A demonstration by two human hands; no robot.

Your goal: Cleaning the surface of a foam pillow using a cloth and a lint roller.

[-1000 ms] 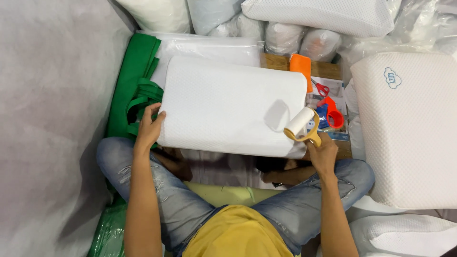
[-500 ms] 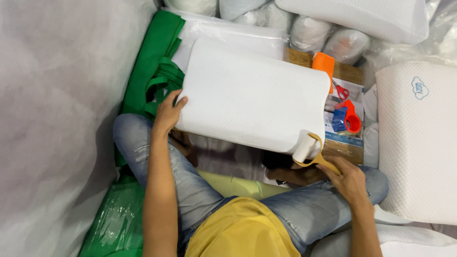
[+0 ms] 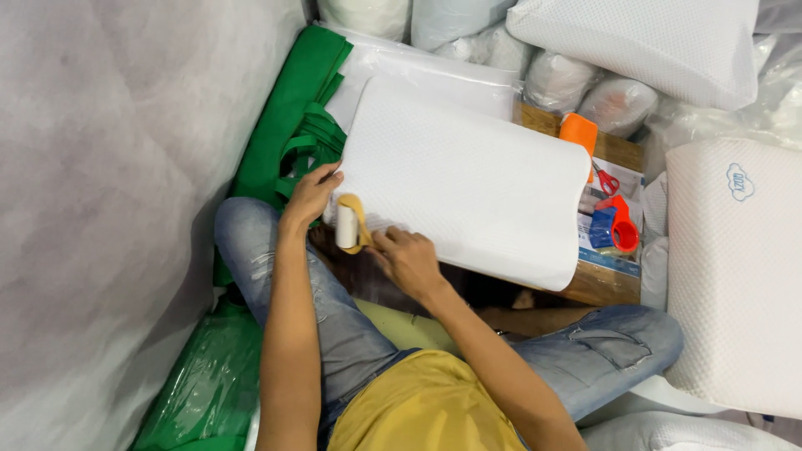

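Note:
A white contoured pillow lies tilted across a low wooden board in front of my crossed legs. My left hand grips the pillow's near left corner. My right hand holds a lint roller with a yellow handle and white roll, pressed against the pillow's near left edge, close to my left hand.
Folded green bags lie left of the pillow, and a green plastic pack by my knee. An orange block, red scissors and a red-blue tape dispenser sit on the board. More white pillows and wrapped rolls surround me.
My right hand has carried the lint roller from the pillow's near right corner across to its near left edge. The pillow has tilted, and my left hand stays on its left corner.

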